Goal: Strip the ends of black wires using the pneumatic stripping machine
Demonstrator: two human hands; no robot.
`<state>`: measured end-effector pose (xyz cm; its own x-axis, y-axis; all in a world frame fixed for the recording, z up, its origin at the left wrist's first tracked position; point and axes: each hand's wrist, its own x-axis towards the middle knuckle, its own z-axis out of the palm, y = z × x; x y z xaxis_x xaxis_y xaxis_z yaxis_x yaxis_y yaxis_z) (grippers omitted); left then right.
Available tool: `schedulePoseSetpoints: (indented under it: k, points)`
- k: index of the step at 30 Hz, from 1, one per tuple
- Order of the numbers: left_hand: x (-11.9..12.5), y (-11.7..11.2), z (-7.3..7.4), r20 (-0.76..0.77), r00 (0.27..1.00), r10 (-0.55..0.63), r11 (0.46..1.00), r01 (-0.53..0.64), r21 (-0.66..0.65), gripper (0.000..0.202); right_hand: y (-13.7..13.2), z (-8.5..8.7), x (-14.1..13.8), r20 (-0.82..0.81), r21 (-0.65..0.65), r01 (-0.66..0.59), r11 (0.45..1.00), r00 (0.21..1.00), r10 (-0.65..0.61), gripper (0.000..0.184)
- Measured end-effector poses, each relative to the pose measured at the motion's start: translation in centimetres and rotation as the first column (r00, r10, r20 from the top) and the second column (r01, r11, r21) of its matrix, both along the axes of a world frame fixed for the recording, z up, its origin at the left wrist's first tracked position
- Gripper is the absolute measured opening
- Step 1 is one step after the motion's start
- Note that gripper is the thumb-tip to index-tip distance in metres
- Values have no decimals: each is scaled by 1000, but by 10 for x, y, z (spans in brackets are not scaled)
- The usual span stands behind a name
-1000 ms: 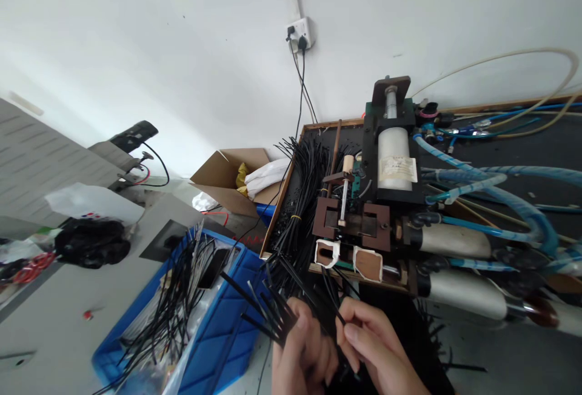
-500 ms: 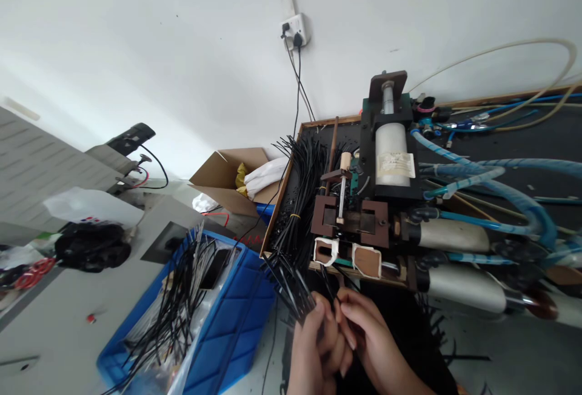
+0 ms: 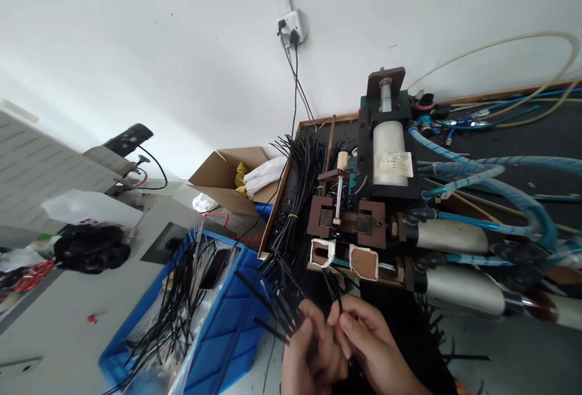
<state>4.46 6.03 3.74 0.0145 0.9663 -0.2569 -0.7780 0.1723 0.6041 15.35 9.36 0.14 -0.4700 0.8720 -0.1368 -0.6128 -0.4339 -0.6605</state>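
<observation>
My left hand (image 3: 309, 352) is closed around a fanned bunch of short black cable pieces (image 3: 268, 307) at the bottom middle. Touching it on the right, my right hand (image 3: 370, 346) pinches a single black cable piece (image 3: 337, 298) between thumb and forefinger, its tip pointing up. Both hands sit just in front of a small pneumatic press (image 3: 364, 201) with a white cylinder and brown jaws. A tied bundle of black cables (image 3: 297, 201) lies on the left part of the press's black board.
A blue crate (image 3: 213, 334) with loose black cables stands at the lower left. Behind it sit a cardboard box (image 3: 231, 180) and grey machine covers. Blue air hoses (image 3: 491, 183) and metal cylinders fill the right. A wall socket (image 3: 291, 24) with black leads is above.
The hands dropped slightly and the bunch in my left hand fanned out again. The view drifted a little, shifting the press up and left.
</observation>
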Motion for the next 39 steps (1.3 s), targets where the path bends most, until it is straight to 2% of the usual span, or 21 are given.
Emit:
schedulePoseSetpoints:
  k: [4,8,13,17,23,31,39]
  points:
    - [-4,-1,3,8,1000,21,992,-22,126,33,2,3,-4,-5,-39,26,999,1000,-26,42]
    - [-8,-2,8,76,997,-25,979,10,202,30,8,15,-5,-59,-84,34,996,997,-39,38]
    - [-11,-2,13,145,989,-44,969,7,245,28,13,23,-3,-163,-88,-17,996,987,3,34]
    - [-15,1,20,126,990,-56,965,21,262,25,14,26,-2,-189,-98,-20,995,982,1,31]
    - [-12,8,32,135,981,-142,914,78,399,24,18,36,-7,-228,-112,51,992,971,-76,29]
    - [-5,10,40,135,982,-130,902,60,428,23,24,45,-11,-257,-236,-17,972,965,-46,33]
    - [-5,8,42,110,987,-113,895,53,442,24,27,44,-13,-284,-244,-58,968,959,-14,33]
